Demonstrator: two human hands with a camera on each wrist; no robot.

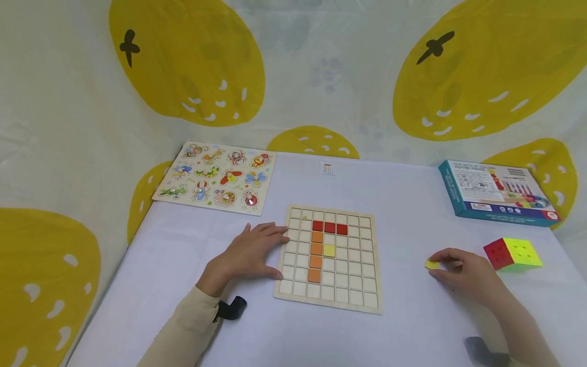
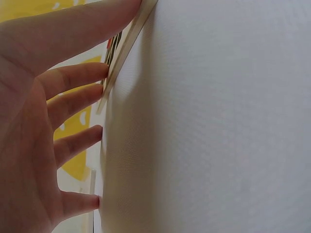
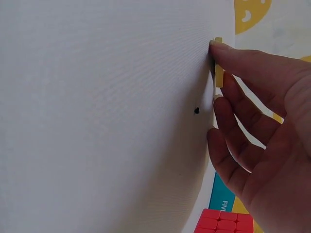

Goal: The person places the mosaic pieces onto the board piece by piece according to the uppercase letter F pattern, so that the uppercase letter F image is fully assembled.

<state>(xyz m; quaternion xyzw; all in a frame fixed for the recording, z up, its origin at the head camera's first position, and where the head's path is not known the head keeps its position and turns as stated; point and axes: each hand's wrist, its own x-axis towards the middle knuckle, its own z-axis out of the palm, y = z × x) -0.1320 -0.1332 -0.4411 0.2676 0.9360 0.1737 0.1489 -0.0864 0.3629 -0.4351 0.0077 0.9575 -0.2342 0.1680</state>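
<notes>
A wooden grid board (image 1: 377,285) lies on the white table. Set in its squares are a row of red tiles (image 1: 329,228), a column of orange tiles (image 1: 315,262) and one yellow tile (image 1: 329,250). My left hand (image 1: 249,252) rests at the board's left edge, fingers spread, thumb and fingertips touching the frame. To the right of the board, my right hand (image 1: 470,275) pinches a second yellow tile (image 3: 219,77) between thumb and fingers, at or just above the tabletop. The right wrist view shows that tile on edge.
A puzzle cube (image 1: 512,254) sits just right of my right hand. Behind it lies a teal-sided game box (image 1: 502,192). An insect picture puzzle board (image 1: 215,176) is at the back left, and a small printed card (image 1: 327,168) at the back middle.
</notes>
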